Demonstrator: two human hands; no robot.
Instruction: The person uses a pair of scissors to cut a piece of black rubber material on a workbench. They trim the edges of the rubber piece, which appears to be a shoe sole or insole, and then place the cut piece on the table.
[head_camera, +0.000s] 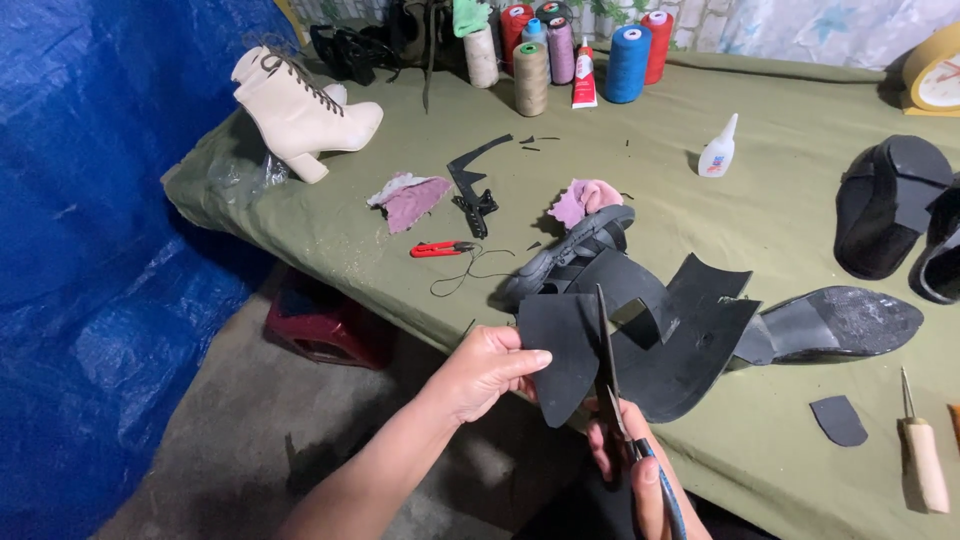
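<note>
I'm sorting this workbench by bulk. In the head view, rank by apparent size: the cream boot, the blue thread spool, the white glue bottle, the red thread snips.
1. cream boot
2. blue thread spool
3. white glue bottle and red thread snips: these look alike, so no ranking between them.

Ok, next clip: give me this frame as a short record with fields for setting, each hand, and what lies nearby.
setting: green cloth-covered table, blue tarp at left
left hand: grips a black rubber sheet by its edge
right hand: holds scissors, blades up against the sheet
close by: black shoe soles, awl with wooden handle, red thread snips
farther back: cream heeled boot, thread spools, glue bottle
</note>
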